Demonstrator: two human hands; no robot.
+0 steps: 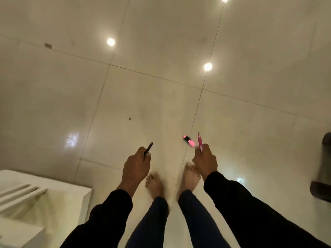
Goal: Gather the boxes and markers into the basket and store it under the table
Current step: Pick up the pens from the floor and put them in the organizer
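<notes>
I look straight down at a glossy cream tile floor and my bare feet. My left hand (137, 165) is closed around a thin black marker (148, 149) whose tip sticks out forward. My right hand (205, 161) grips a pink marker (200, 142) pointing away from me. A short pink highlighter (189, 141) with a dark band lies on the floor just left of the pink marker, ahead of my right foot. No basket or boxes show in this view.
A white basket-like or furniture edge with slats (35, 194) fills the lower left corner. A dark blurred object (322, 169) sits at the right edge. Ceiling lights reflect off the tiles.
</notes>
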